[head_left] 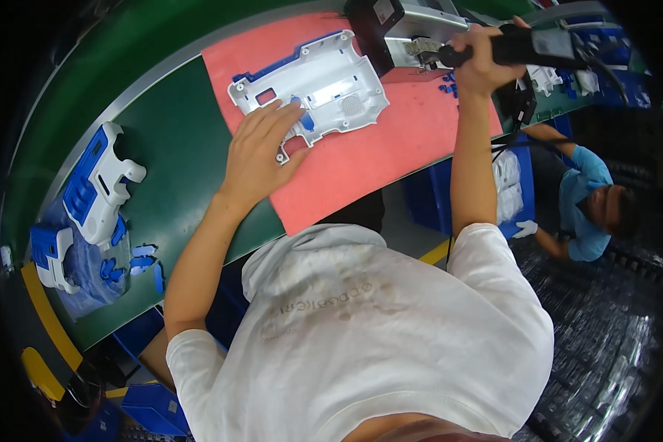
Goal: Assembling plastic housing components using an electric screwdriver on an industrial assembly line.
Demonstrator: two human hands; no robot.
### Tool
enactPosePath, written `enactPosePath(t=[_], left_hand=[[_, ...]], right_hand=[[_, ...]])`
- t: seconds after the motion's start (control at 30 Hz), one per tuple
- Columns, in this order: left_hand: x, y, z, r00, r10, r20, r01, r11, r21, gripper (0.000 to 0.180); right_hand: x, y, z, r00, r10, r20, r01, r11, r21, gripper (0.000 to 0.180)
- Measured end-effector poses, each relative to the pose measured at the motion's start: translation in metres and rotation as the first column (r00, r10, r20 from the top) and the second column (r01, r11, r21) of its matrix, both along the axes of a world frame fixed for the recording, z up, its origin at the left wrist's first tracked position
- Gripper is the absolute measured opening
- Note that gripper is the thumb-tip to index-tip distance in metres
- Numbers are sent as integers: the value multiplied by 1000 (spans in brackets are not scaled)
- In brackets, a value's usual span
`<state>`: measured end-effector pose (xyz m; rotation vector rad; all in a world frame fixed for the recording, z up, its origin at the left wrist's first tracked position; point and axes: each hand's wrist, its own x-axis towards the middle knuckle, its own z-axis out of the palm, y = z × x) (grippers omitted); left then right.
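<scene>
A white plastic housing shell (331, 88) with a blue edge lies, hollow side up, on a pink mat (346, 166). My left hand (261, 144) rests over its near left end, fingers stretched out and thumb apart. Its fingertips touch the shell beside a slim blue insert (307, 121). Farther right, my right hand (482, 62) is raised and wrapped round a black corded electric screwdriver (534, 48). The driver's front end points left, close to a small metal fixture (422, 48) on a boxy machine (379, 18); its very tip is hard to make out.
Small blue parts (448, 86) lie near the machine. Left on the green table (173, 140) are white-and-blue housings (99, 184) and loose blue pieces (144, 258) by a plastic bag. At right, a co-worker (586, 199) is beside a blue bin (524, 184) of bagged parts.
</scene>
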<state>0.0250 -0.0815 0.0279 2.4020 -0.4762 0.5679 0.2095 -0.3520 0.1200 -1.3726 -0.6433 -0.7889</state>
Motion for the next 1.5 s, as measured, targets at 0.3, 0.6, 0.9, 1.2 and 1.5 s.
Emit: enactPosePath(t=[0.3, 0.6, 0.9, 1.2, 1.5], left_hand=[[0, 4, 3, 1000, -16, -19, 15, 999, -43, 63], [2, 12, 2, 994, -59, -89, 49, 993, -105, 70], [-4, 11, 3, 994, -32, -106, 24, 997, -76, 69], [2, 10, 7, 994, -65, -90, 58, 995, -78, 68], [-1, 8, 5, 996, -60, -71, 57, 997, -47, 67]], right_hand=[[-47, 14, 10, 940, 296, -169, -289, 955, 63, 64], [-82, 99, -6, 883, 453, -126, -441, 890, 113, 67], [-39, 27, 21, 903, 383, -196, -290, 878, 381, 59], [-36, 43, 28, 931, 343, -122, -285, 896, 341, 58], [96, 0, 37, 750, -648, 133, 641, 761, 95, 26]])
